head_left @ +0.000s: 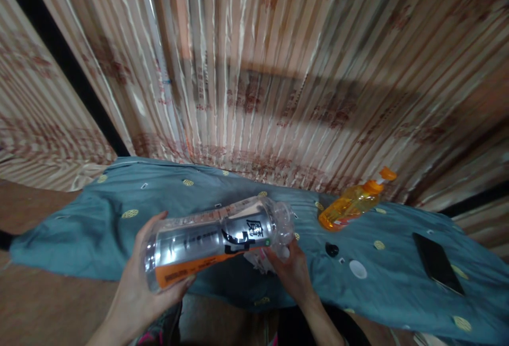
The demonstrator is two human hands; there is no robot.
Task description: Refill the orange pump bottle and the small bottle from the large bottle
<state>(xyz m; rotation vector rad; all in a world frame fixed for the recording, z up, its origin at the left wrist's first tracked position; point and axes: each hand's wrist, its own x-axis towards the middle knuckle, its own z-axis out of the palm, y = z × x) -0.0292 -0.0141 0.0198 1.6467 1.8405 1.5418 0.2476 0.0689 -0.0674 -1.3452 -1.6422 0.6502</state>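
A large clear plastic bottle with a silver, black and orange label lies sideways in my hands above the near edge of a teal cloth. My left hand cups its base end, fingers wrapped around it. At the neck end my right hand is closed on the bottle, with some clear crumpled plastic by its fingers. No cap shows on the bottle's mouth.
On the cloth lie an orange pump bottle on its side, a small black cap, a white disc and a dark phone at the right. A striped curtain hangs behind.
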